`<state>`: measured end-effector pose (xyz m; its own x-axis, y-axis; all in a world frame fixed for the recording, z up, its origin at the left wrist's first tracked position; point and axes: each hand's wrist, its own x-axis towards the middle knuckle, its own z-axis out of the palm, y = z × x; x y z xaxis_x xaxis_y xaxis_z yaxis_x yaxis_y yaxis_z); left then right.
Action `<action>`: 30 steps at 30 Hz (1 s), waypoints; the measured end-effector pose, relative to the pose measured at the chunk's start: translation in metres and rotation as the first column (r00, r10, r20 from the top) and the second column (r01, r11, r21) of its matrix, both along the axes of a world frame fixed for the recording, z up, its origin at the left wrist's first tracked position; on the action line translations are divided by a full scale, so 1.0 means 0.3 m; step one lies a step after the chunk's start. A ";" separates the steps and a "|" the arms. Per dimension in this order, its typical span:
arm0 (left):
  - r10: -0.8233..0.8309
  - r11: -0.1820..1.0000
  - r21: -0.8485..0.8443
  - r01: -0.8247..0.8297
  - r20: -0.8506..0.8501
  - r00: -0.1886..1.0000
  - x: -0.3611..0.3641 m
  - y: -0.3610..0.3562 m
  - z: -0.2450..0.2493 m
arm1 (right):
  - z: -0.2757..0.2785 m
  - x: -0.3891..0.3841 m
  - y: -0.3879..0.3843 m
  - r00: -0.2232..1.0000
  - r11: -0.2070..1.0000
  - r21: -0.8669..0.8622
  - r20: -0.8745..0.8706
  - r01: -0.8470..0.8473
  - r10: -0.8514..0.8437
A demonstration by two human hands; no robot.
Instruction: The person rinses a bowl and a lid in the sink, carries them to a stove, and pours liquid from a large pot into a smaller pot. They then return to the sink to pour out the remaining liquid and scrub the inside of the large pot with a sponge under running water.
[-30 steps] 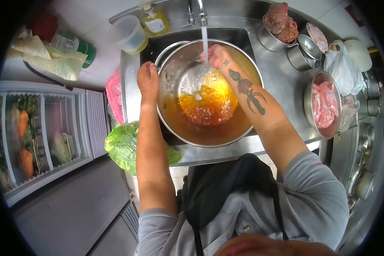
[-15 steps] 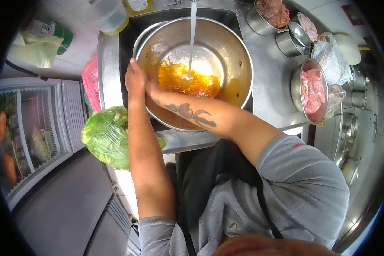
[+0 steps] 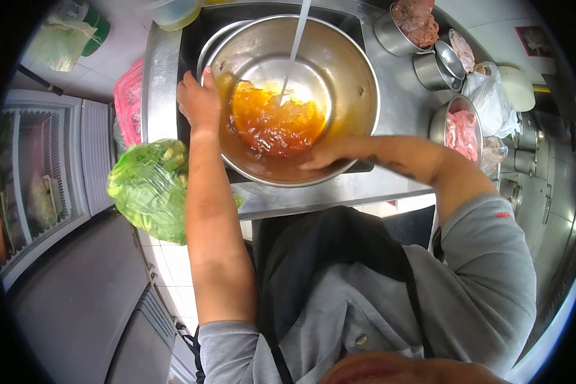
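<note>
A large steel bowl (image 3: 363, 121) stands tilted in the sink, with amber liquid (image 3: 272, 125) pooled in its lower part. A stream of water (image 3: 296, 48) falls from above into the liquid. At the bowl's left rim, my left hand (image 3: 200, 101) grips the edge, its fingers partly hidden on the outer side. My right hand (image 3: 329, 152) reaches inside the bowl at the lower right, by the near wall and the liquid's edge. It is slightly blurred, fingers stretched out, with nothing visible in it.
Beside my left forearm is a plastic-wrapped leafy green vegetable (image 3: 148, 189). A pink bag (image 3: 128, 102) lies left of the sink. On the right of the steel counter (image 3: 397, 153) stand a bowl of raw meat (image 3: 461, 131), a pot of minced meat (image 3: 416, 24) and plastic bags (image 3: 493, 102).
My right hand has moved from the bowl's left side across to its lower right. My left hand stays at the left rim. The liquid has shifted and spread toward the near side.
</note>
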<state>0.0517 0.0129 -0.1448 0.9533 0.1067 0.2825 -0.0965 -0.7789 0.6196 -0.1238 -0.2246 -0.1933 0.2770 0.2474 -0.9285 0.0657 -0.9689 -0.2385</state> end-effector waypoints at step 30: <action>-0.727 0.503 -0.834 0.226 -0.267 0.632 0.205 -0.574 -0.118 | 0.173 0.534 0.098 -0.143 -0.375 0.810 -0.349 0.452 -0.926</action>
